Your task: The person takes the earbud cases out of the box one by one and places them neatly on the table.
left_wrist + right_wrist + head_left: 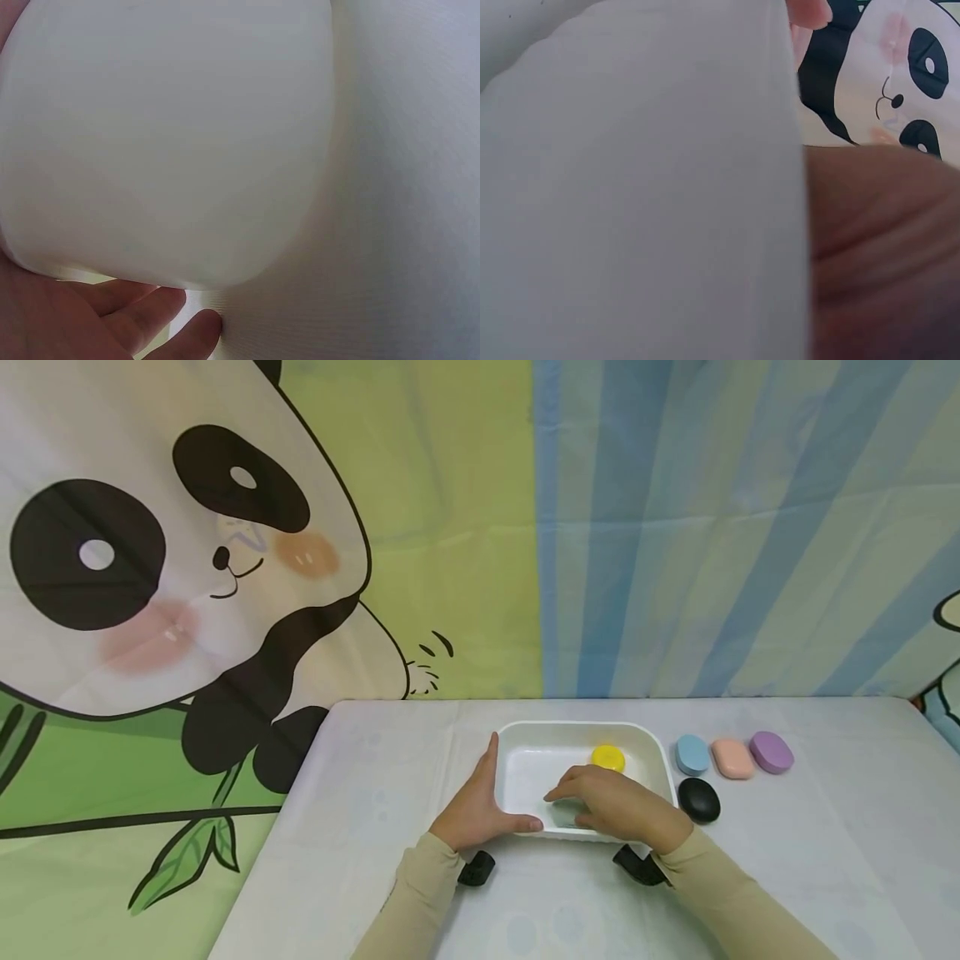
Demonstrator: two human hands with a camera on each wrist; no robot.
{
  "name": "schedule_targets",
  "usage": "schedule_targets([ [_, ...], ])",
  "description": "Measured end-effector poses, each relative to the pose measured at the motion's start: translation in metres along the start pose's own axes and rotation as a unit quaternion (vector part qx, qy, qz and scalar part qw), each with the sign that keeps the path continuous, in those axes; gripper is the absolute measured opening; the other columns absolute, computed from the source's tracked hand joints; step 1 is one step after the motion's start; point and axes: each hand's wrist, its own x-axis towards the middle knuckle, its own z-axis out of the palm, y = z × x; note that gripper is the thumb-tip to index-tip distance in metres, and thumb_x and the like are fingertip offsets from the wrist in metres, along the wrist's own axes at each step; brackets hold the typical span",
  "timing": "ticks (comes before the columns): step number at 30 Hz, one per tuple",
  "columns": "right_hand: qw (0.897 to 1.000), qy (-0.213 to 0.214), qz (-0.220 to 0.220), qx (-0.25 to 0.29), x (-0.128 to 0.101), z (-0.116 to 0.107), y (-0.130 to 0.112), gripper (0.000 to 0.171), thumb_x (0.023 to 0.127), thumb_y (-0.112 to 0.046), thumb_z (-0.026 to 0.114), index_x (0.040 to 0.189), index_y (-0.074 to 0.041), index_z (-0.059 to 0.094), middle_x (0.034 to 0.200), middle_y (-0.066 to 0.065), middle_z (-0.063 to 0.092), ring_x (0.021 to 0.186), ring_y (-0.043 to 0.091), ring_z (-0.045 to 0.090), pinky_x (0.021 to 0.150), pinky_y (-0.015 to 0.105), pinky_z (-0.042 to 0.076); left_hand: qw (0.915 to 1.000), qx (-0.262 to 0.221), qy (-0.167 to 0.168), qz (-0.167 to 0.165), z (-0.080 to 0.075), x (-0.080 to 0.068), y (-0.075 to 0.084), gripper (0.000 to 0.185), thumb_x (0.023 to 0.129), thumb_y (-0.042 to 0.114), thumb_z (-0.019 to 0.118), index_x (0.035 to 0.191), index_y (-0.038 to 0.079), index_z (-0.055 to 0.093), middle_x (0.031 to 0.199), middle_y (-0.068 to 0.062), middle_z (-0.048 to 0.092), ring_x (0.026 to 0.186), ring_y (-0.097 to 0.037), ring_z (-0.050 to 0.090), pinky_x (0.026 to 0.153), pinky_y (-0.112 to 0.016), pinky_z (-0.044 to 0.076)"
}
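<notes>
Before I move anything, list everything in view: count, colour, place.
Covered table: 1, white, foreground
Backdrop: 1, multicoloured panda print, behind table
Tray: 1, white, on table
Round piece: 1, yellow, in tray, far side
Small piece: 1, pale green, in tray, partly hidden
Disc: 1, light blue, right of tray
Rounded-square piece: 1, peach, beside disc
Oval piece: 1, purple, rightmost piece
Pebble-shaped piece: 1, black, in front of disc
Wrist devices: 2, black, by wrists
Sleeves: 2, beige, on forearms
Left hand: 1, bare, at tray's left
Right hand: 1, bare, over tray

There are two hands (477,810), one tray (528,764), six pieces (608,757).
</notes>
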Motion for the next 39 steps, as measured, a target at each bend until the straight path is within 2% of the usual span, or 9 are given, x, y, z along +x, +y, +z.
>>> schedule_targets([
  [7, 1.0, -0.004, -0.021, 0.003, 0.003, 0.0, 0.0, 0.034, 0.08, 0.004, 0.078, 0.113, -0.008, 0.076, 0.11, 0.004, 0.071, 0.103, 0.025, 0.065, 0.091, 0.042, 0.052, 1.0, -0.001, -0.001, 0.004, 0.0, 0.001, -0.001, 0.145, 0.064, 0.059, 0.09, 0.161, 0.021, -0.011, 0.168, -0.001, 0.004, 0.149, -0.019, 0.02, 0.117, -0.045, 0.027],
  [11, 1.0, -0.007, -0.006, 0.009, 0.004, 0.001, 0.002, 0.043, 0.076, 0.005, 0.082, 0.117, -0.006, 0.074, 0.112, 0.005, 0.072, 0.105, 0.025, 0.066, 0.093, 0.041, 0.052, 0.9999, -0.005, 0.001, 0.011, 0.0, 0.001, -0.001, 0.145, 0.065, 0.056, 0.091, 0.162, 0.019, -0.011, 0.168, -0.004, 0.006, 0.148, -0.023, 0.025, 0.116, -0.047, 0.029],
  [17, 0.999, 0.012, 0.032, 0.008, 0.003, 0.004, 0.003, 0.053, 0.07, 0.011, 0.081, 0.12, -0.002, 0.071, 0.114, 0.008, 0.07, 0.107, 0.028, 0.064, 0.095, 0.043, 0.051, 0.9999, -0.003, 0.003, 0.01, 0.0, 0.001, 0.0, 0.144, 0.066, 0.053, 0.091, 0.161, 0.023, -0.013, 0.168, -0.007, 0.007, 0.148, -0.025, 0.026, 0.115, -0.049, 0.03],
  [22, 0.998, 0.014, 0.055, 0.01, 0.002, 0.006, 0.004, 0.054, 0.073, 0.008, 0.08, 0.124, -0.003, 0.068, 0.116, 0.009, 0.067, 0.108, 0.027, 0.062, 0.094, 0.044, 0.05, 1.0, 0.0, 0.002, 0.006, 0.0, -0.001, 0.0, 0.143, 0.067, 0.053, 0.091, 0.161, 0.022, -0.012, 0.168, -0.008, 0.007, 0.149, -0.026, 0.022, 0.116, -0.049, 0.028],
  [29, 0.997, 0.049, 0.066, 0.001, -0.003, 0.004, 0.003, 0.054, 0.076, 0.002, 0.079, 0.127, -0.006, 0.067, 0.116, 0.01, 0.065, 0.104, 0.026, 0.062, 0.086, 0.041, 0.053, 1.0, -0.005, 0.003, 0.007, 0.0, -0.001, 0.001, 0.141, 0.068, 0.049, 0.092, 0.161, 0.022, -0.011, 0.168, -0.009, 0.008, 0.148, -0.027, 0.025, 0.115, -0.05, 0.03],
  [36, 0.993, 0.098, 0.065, 0.003, -0.011, -0.002, 0.0, 0.054, 0.073, 0.002, 0.072, 0.126, -0.006, 0.068, 0.113, 0.009, 0.064, 0.082, 0.012, 0.054, 0.069, 0.027, 0.049, 0.9999, -0.007, 0.005, 0.007, 0.0, -0.001, 0.001, 0.142, 0.067, 0.051, 0.092, 0.161, 0.023, -0.011, 0.168, -0.007, 0.007, 0.149, -0.026, 0.023, 0.116, -0.049, 0.028],
  [39, 0.992, 0.113, 0.06, 0.0, -0.015, -0.005, 0.0, 0.054, 0.073, 0.003, 0.074, 0.126, -0.006, 0.068, 0.113, 0.009, 0.063, 0.08, 0.011, 0.051, 0.069, 0.027, 0.048, 0.9999, -0.008, 0.004, 0.008, 0.001, -0.001, 0.0, 0.142, 0.067, 0.052, 0.091, 0.161, 0.023, -0.011, 0.168, -0.007, 0.007, 0.15, -0.026, 0.021, 0.116, -0.05, 0.028],
])
